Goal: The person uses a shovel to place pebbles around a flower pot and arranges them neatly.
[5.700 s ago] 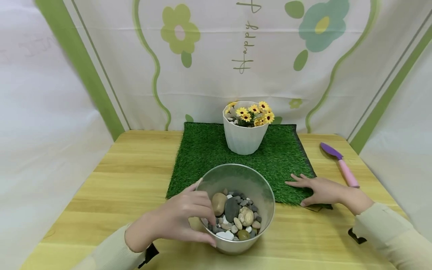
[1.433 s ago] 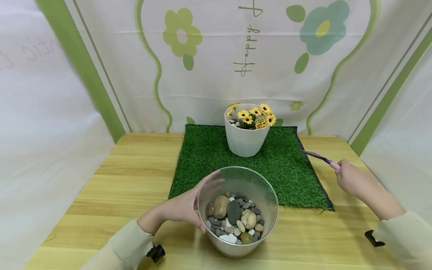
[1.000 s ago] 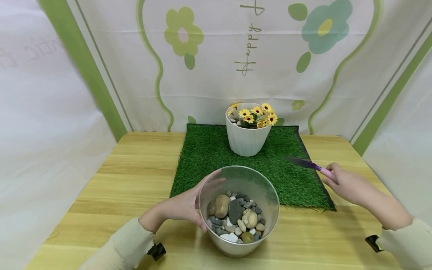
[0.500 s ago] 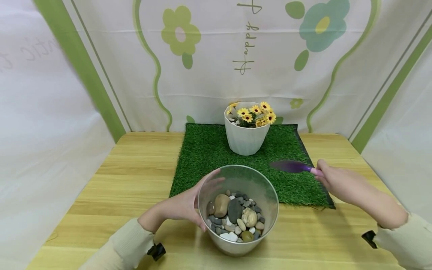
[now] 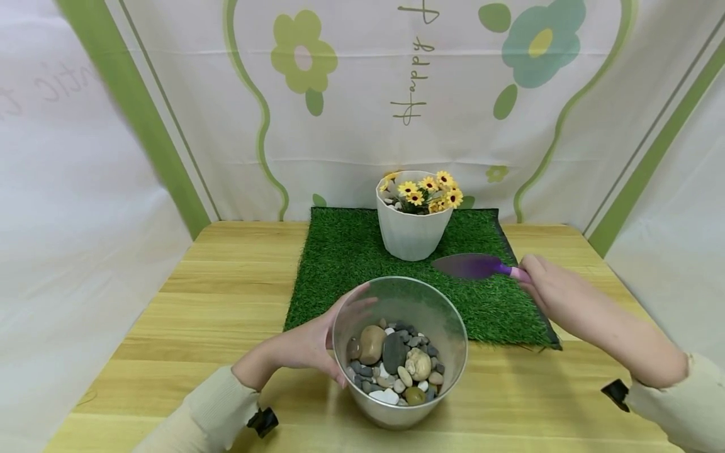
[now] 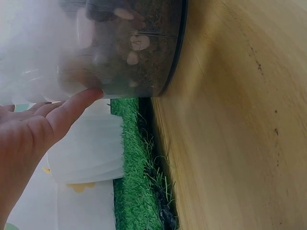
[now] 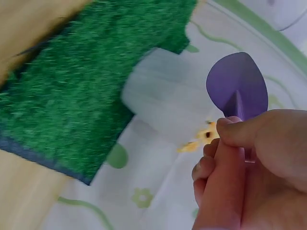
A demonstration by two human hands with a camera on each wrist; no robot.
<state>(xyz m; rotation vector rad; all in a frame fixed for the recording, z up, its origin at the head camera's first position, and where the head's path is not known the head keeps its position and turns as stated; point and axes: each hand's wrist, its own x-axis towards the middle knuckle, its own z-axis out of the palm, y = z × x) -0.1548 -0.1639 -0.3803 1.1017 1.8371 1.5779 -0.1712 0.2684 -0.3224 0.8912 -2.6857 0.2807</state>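
A clear round container [image 5: 403, 412] with pebbles [image 5: 394, 354] inside stands near the front of the table. My left hand [image 5: 308, 343] holds its left side, thumb on the near side and fingers seen through the far wall. In the left wrist view, the thumb [image 6: 79, 106] touches the container's wall. A garden trowel [image 5: 472, 267] has a purple blade and a pink handle. My right hand [image 5: 557, 290] grips that handle, blade pointing left above the green mat. In the right wrist view, fingers and thumb [image 7: 240, 132] wrap round the handle, most of which the hand hides in the head view.
An artificial grass mat [image 5: 340, 251] lies on the wooden table [image 5: 226, 296]. On its far half stands a white pot [image 5: 412, 236] with yellow flowers [image 5: 428, 184] and pebbles. A printed cloth [image 5: 351, 126] hangs behind the table.
My right hand first lay on the mat's right edge, then took up the trowel from the right side. The trowel has since swung left over the mat. My left hand stays at the container.
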